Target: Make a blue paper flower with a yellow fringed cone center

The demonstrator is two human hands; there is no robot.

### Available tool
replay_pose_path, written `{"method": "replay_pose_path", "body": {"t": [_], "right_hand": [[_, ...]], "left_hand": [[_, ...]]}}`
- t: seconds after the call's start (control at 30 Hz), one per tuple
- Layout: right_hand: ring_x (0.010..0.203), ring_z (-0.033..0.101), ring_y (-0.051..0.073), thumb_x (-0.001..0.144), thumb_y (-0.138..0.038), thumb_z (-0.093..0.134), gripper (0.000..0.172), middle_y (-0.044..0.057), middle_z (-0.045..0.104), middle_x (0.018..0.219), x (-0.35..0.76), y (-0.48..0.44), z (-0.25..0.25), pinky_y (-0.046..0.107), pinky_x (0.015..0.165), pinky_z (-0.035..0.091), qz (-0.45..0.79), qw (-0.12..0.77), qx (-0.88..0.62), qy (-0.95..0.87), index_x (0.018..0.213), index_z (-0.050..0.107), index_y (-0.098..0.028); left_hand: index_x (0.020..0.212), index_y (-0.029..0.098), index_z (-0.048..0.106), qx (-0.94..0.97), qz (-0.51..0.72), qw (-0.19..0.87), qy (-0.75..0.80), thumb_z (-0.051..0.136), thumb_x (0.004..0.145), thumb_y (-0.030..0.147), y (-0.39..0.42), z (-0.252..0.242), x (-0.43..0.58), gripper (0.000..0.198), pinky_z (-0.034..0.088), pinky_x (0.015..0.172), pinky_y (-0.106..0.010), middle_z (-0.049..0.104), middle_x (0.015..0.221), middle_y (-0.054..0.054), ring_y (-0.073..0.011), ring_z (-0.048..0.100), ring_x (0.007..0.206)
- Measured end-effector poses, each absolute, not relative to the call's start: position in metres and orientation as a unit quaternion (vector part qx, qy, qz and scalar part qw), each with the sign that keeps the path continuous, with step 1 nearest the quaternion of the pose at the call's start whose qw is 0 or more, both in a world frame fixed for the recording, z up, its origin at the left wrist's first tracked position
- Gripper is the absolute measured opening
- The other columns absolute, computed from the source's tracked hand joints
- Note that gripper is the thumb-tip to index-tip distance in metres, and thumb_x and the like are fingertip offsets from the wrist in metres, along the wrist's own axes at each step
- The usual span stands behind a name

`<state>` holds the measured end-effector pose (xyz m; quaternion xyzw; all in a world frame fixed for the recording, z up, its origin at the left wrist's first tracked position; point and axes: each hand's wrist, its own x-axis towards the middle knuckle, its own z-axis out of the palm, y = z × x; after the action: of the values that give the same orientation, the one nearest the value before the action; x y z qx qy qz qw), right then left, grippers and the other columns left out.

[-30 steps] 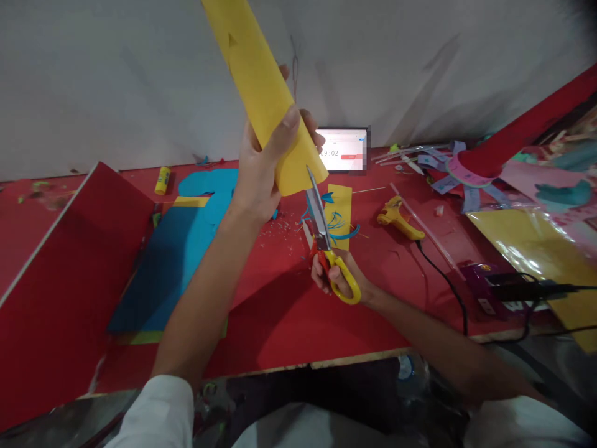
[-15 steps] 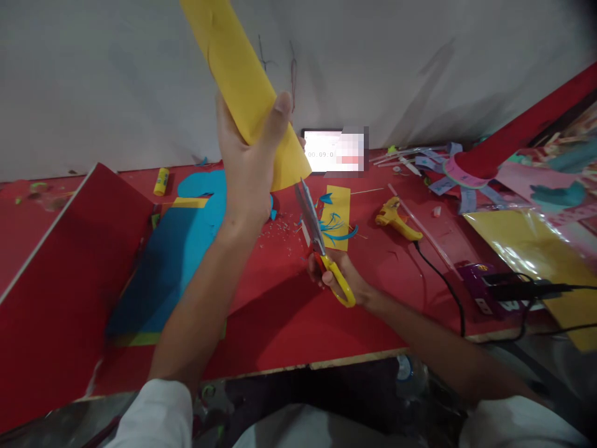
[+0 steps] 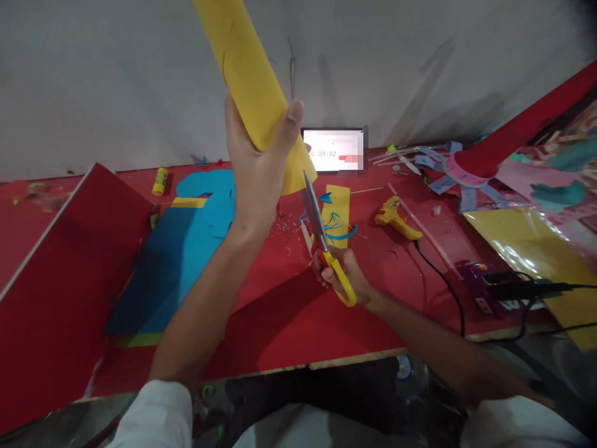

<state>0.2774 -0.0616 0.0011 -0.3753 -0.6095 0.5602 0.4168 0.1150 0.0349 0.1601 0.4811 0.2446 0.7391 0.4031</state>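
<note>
My left hand (image 3: 259, 168) is wrapped round a rolled sheet of yellow paper (image 3: 254, 74), raised and tilted above the table, its thumb lying along the outside. In my right hand (image 3: 342, 274) is a pair of scissors (image 3: 318, 214) with red and yellow handles. Their blades look nearly closed and point up at the lower edge of the roll; I cannot tell whether the tips touch it. Beneath and behind the scissors lie a small yellow paper piece (image 3: 342, 208) and curly blue paper strips (image 3: 344, 236).
On the red table (image 3: 280, 330) are blue sheets (image 3: 163, 261), a glue stick (image 3: 160, 181), a yellow glue gun (image 3: 396, 218) with a black cord, and a wrapped yellow pack (image 3: 522, 242). A lit screen (image 3: 326, 142) leans on the wall. A red board (image 3: 69, 267) stands left.
My left hand and the yellow paper roll have shifted slightly right and down. The scissors have moved a little, their blades now closer together.
</note>
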Motion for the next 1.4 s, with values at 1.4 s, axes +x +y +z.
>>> {"method": "replay_pose_path", "body": {"t": [1.4], "right_hand": [[0.055, 0.051, 0.01, 0.08, -0.097, 0.064, 0.077, -0.003, 0.059, 0.072, 0.271, -0.065, 0.008, 0.025, 0.052, 0.042, 0.64, 0.413, -0.294, -0.578, 0.095, 0.059, -0.022]], "left_hand": [[0.095, 0.029, 0.068, 0.455, 0.697, 0.515, 0.205, 0.078, 0.098, 0.044, 0.052, 0.152, 0.11, 0.018, 0.054, 0.072, -0.038, 0.067, 0.082, -0.003, -0.0252, 0.071, 0.078]]}}
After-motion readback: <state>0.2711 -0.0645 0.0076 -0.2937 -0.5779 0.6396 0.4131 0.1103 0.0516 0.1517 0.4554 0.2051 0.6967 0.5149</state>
